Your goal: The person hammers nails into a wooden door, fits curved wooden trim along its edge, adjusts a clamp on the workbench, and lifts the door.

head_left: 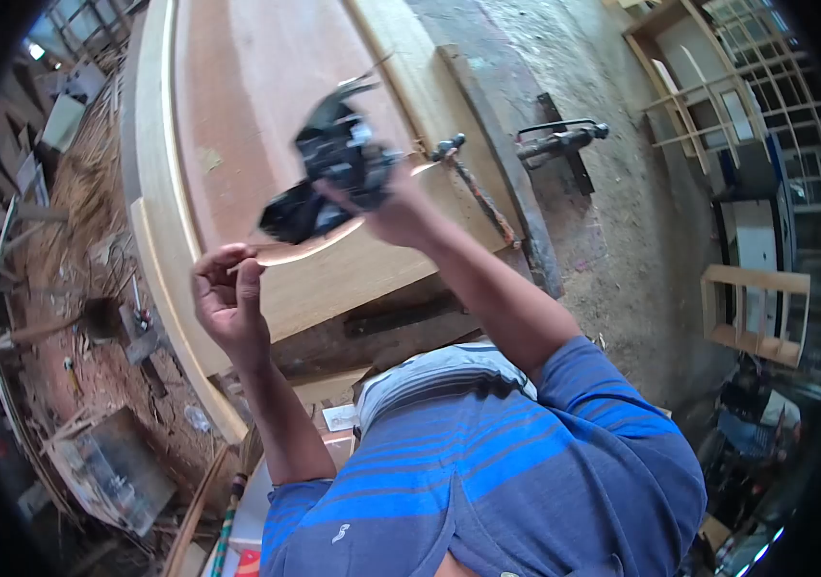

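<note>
A crumpled black plastic bag (343, 159) is gripped in my right hand (401, 212), above the curved lower edge of a wooden door panel (314, 274). Motion blurs the bag, and it partly hides the right fingers. My left hand (230, 303) is just left of the bag's lower tip, thumb and fingers pinched together over the panel's left part. Whatever sits in that pinch is too small to make out. A hammer (478, 192) lies on the panel's right side, right of my right hand.
A metal clamp (564, 144) projects past the bench's right edge. Wooden frames (757, 313) stand on the floor at far right. Wood shavings (83, 207) and scraps cover the left floor, beside a mallet-like tool (93, 319). A clear-sided box (117, 471) sits lower left.
</note>
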### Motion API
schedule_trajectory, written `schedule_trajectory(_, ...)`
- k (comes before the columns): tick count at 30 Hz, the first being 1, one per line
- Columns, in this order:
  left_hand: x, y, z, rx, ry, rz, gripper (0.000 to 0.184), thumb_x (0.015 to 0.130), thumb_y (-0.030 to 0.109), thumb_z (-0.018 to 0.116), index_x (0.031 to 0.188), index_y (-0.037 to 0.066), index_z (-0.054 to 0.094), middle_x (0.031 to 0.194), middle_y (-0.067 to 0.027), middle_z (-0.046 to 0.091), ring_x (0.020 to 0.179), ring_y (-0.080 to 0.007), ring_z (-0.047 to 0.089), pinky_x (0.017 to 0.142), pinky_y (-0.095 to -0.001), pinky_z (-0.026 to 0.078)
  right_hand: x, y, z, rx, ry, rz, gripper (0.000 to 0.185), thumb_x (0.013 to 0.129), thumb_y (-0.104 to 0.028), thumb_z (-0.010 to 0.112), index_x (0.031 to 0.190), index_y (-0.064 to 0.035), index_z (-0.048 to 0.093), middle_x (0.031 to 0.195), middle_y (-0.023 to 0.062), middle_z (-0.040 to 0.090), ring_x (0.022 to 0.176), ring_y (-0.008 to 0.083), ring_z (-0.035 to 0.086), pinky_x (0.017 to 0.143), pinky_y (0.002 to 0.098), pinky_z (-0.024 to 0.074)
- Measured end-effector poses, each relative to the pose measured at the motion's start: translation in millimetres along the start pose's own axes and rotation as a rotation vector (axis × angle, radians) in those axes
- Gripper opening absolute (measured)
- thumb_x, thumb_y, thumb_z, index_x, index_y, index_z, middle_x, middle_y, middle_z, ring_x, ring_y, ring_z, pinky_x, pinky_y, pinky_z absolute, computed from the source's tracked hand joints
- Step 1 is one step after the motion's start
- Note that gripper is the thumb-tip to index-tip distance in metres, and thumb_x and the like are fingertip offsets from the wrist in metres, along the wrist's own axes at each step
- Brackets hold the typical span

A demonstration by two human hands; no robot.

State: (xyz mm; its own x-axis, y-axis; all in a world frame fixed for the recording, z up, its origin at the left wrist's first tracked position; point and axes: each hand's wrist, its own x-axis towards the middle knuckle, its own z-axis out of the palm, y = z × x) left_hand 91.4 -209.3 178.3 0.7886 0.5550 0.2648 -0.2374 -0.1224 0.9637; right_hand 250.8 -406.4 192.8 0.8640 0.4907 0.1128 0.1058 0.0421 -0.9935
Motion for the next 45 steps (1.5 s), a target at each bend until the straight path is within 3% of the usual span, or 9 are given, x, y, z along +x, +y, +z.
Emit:
schedule_trajectory(5, -22, -36, 63, 0.292, -0.201, -0.169, 0.017, 0.1, 0.013, 0.081, 0.111, 0.003, 0.074, 0.099, -0.0071, 0.077, 0.091, -0.0141, 0.073, 0.085, -0.0309, 0.059, -89, 22, -182, -0.654, 0.296, -0.24, 0.051, 0.103, 0.004, 0.07, 0.142, -0.0277, 0.077, 0.138, 0.0137, 0.072, 0.121, 0.0306, 0.071, 0.104, 0.0462, 0.0552)
schedule_trajectory(8, -44, -60, 107, 0.42, -0.338, -0.156, 0.019, 0.098, 0.014, 0.081, 0.111, 0.002, 0.075, 0.097, -0.0125, 0.079, 0.088, -0.0202, 0.077, 0.083, -0.0342, 0.061, -147, 52, -281, -1.22, 0.498, -0.225, 0.028, 0.108, -0.013, 0.073, 0.135, -0.0186, 0.08, 0.126, 0.0107, 0.075, 0.115, 0.026, 0.071, 0.102, 0.0399, 0.0532)
schedule_trajectory(9, -52, -60, 123, 0.452, -0.369, -0.172, 0.019, 0.098, 0.015, 0.081, 0.111, 0.002, 0.075, 0.098, -0.0134, 0.079, 0.089, -0.022, 0.078, 0.083, -0.0352, 0.061, -142, 25, -279, -0.512, 0.728, 0.013, 0.029, 0.107, -0.028, 0.076, 0.124, -0.005, 0.078, 0.118, 0.0132, 0.08, 0.111, 0.027, 0.075, 0.094, 0.0425, 0.0552)
schedule_trajectory(17, -122, -67, 270, 0.598, -0.516, -0.237, 0.023, 0.096, 0.02, 0.08, 0.11, 0.003, 0.074, 0.103, -0.0171, 0.078, 0.094, -0.0313, 0.078, 0.084, -0.0416, 0.062, -161, 104, -382, -0.755, 0.378, 0.452, 0.045, 0.094, -0.032, 0.089, 0.118, 0.0014, 0.073, 0.1, 0.0198, 0.082, 0.098, 0.0354, 0.081, 0.088, 0.0431, 0.0595)
schedule_trajectory(25, -125, -87, 367, 0.892, -0.158, -0.394, 0.06, 0.088, 0.043, 0.09, 0.119, 0.001, 0.061, 0.097, -0.0178, 0.077, 0.092, -0.0352, 0.078, 0.083, -0.0467, 0.06, -157, 118, -410, -0.557, 0.203, 0.178, 0.083, 0.082, -0.027, 0.094, 0.152, -0.0057, 0.053, 0.132, 0.0203, 0.072, 0.122, 0.035, 0.071, 0.106, 0.0441, 0.0547)
schedule_trajectory(30, -111, -98, 378, 0.934, -0.094, -0.538, 0.045, 0.079, 0.026, 0.081, 0.108, -0.002, 0.062, 0.092, -0.021, 0.076, 0.088, -0.0399, 0.076, 0.086, -0.0488, 0.059, -161, 160, -438, -0.601, 0.081, 0.303, 0.104, 0.078, -0.047, 0.099, 0.156, 0.0002, 0.049, 0.145, 0.027, 0.059, 0.135, 0.0421, 0.059, 0.117, 0.0481, 0.048)
schedule_trajectory(37, -142, -46, 376, 0.638, -0.169, -0.36, 0.034, 0.08, 0.02, 0.074, 0.103, 0.002, 0.057, 0.077, -0.0115, 0.062, 0.067, -0.0233, 0.059, 0.066, -0.0427, 0.053, -203, 193, -457, -0.732, 0.21, 0.211, 0.102, 0.083, -0.043, 0.097, 0.16, 0.0006, 0.047, 0.152, 0.0263, 0.053, 0.144, 0.0435, 0.052, 0.122, 0.0489, 0.0442)
schedule_trajectory(41, -164, -27, 425, 0.422, -0.402, -0.481, 0.034, 0.084, 0.014, 0.07, 0.114, 0.001, 0.057, 0.082, -0.0069, 0.06, 0.073, -0.0158, 0.057, 0.068, -0.0381, 0.051, -202, 167, -453, -0.54, 0.269, -0.087, 0.059, 0.087, -0.005, 0.081, 0.145, -0.0056, 0.067, 0.153, 0.0201, 0.061, 0.141, 0.0398, 0.058, 0.122, 0.0477, 0.0448)
schedule_trajectory(45, -205, -78, 507, 0.336, -0.321, -0.439, 0.04, 0.091, 0.02, 0.068, 0.118, -0.004, 0.051, 0.092, -0.0327, 0.071, 0.086, -0.0517, 0.072, 0.082, -0.0592, 0.056, -224, 173, -448, -0.874, 0.164, -0.048, 0.048, 0.084, 0.002, 0.07, 0.126, -0.0165, 0.081, 0.146, 0.0131, 0.068, 0.134, 0.036, 0.062, 0.116, 0.0474, 0.0477)
